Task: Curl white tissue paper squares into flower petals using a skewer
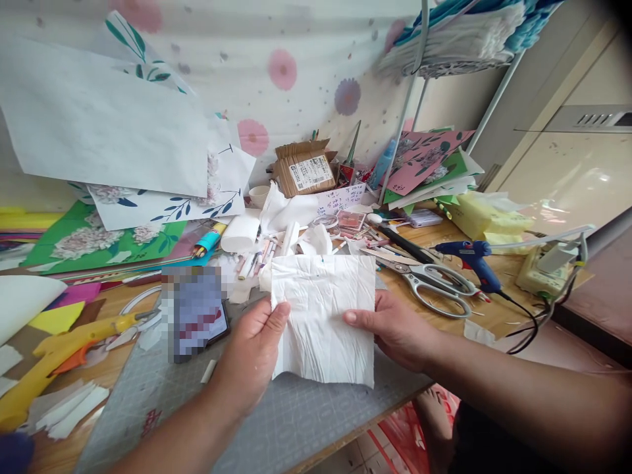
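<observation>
Item 1: white tissue sheet (323, 345), unfolded, creased, held over the grey mat (296, 421). Left hand (257, 352) and right hand (402, 332) pinch opposite edges. I judge it early: nothing attached.

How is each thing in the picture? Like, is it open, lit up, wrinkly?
White sheet: wrinkled, held at both sides
Left hand: grip closed on one edge
Right hand: grip closed on the opposite edge
Phone: screen lit
Cardboard box: flaps open
Scissors: lying down, can't tell if fully shut
Blue glue gun: lying down, can't tell if hot
Power strip: white plug in it
</observation>
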### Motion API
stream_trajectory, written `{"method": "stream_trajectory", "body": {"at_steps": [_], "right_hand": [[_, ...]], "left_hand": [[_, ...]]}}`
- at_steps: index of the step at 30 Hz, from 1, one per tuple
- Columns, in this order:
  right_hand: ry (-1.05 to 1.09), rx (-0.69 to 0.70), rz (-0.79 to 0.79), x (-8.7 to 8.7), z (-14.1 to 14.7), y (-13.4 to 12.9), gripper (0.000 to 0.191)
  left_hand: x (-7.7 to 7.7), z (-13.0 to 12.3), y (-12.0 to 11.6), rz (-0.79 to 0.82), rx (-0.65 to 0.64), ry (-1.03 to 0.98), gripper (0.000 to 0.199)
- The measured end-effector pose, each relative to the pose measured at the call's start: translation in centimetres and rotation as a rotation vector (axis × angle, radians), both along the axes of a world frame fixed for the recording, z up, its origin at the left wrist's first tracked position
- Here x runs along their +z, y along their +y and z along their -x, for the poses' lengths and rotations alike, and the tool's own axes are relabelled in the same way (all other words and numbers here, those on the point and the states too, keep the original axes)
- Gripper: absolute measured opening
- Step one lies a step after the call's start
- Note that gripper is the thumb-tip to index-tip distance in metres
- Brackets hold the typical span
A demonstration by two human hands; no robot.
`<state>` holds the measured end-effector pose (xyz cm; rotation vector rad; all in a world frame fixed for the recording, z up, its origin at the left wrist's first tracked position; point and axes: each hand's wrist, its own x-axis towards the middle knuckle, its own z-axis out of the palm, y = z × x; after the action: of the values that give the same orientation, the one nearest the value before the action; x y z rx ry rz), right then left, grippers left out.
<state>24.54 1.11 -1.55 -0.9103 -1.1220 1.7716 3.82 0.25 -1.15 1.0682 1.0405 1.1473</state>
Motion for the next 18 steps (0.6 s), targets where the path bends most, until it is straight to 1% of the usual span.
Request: {"method": "stream_trajectory", "body": {"at_steps": [2, 4, 10, 12, 16, 18], "right_hand": [[-0.017, -0.016, -0.013, -0.2, 0.0, 0.1, 0.034], [-0.042, -0.027, -0.037, -0.3, -0.2, 0.4, 0.031], [-0.153, -0.025, -0.115, 0.3, -1.1, 0.8, 0.028], [-0.184, -0.014, -0.129, 0.6, -1.2, 0.7, 0.030], [-0.235, 0.028, -0.175, 0.8, -1.4, 0.7, 0.032], [-0.266, 0.055, -0.209, 0.9, -1.5, 0.8, 0.034]], "left_hand": [[0.0, 0.1, 0.0, 0.027, -0.031, -0.029, 0.039], [0.0, 0.1, 0.0, 0.058, -0.048, -0.066, 0.038], [0.3, 0.2, 0.2, 0.083, -0.039, -0.123, 0.036], [0.6, 0.3, 0.2, 0.126, -0.089, -0.165, 0.039], [0.9, 0.3, 0.0, 0.242, -0.268, -0.223, 0.041], [0.9, 0.3, -0.1, 0.229, -0.306, -0.182, 0.041]]}}
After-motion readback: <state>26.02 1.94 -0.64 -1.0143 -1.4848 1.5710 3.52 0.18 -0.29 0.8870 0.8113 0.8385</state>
